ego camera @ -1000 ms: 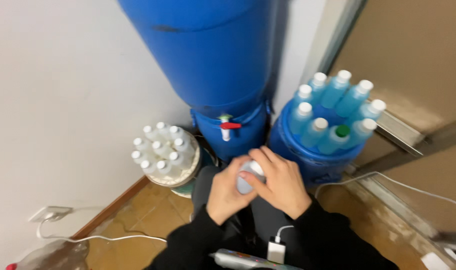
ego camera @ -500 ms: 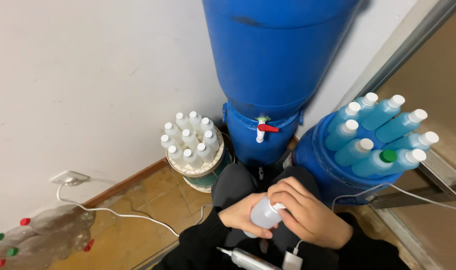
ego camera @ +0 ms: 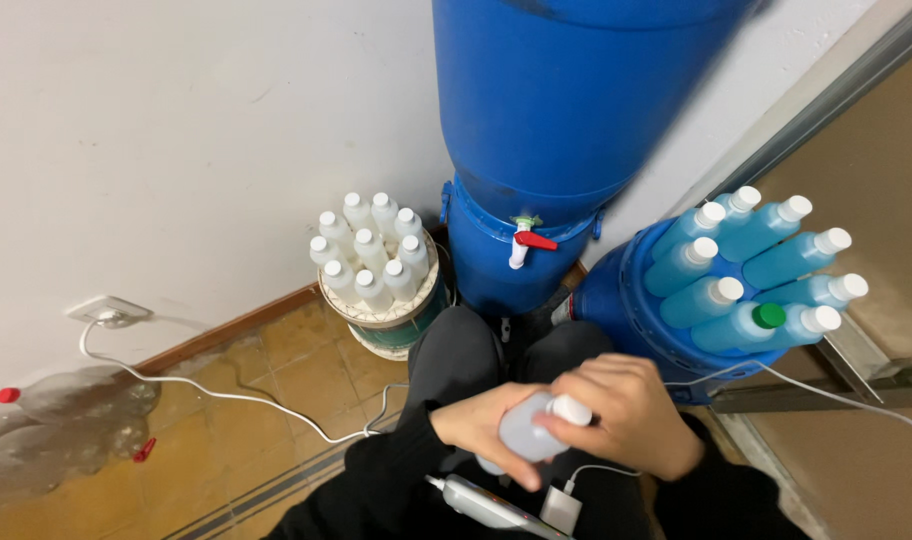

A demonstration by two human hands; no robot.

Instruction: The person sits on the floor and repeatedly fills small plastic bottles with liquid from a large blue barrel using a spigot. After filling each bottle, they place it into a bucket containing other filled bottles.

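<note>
Both hands have sunk lower and nearer since the earlier frame, the view having tilted so more floor and wall show. Small pale bottle (ego camera: 524, 435): held over the lap, lying tilted, near centre. Left hand (ego camera: 484, 425): wrapped around the bottle's body. Right hand (ego camera: 626, 410): fingers closed on the white cap (ego camera: 572, 409). Blue barrel (ego camera: 566, 120): far centre, with a white tap with red handle (ego camera: 523, 243). Round tub of empty white-capped bottles (ego camera: 368, 255): far left of the barrel. Blue bucket (ego camera: 616, 310): to the right, holding bottles of blue liquid (ego camera: 746, 270). White cable (ego camera: 206, 390): on the tiled floor, left.
</note>
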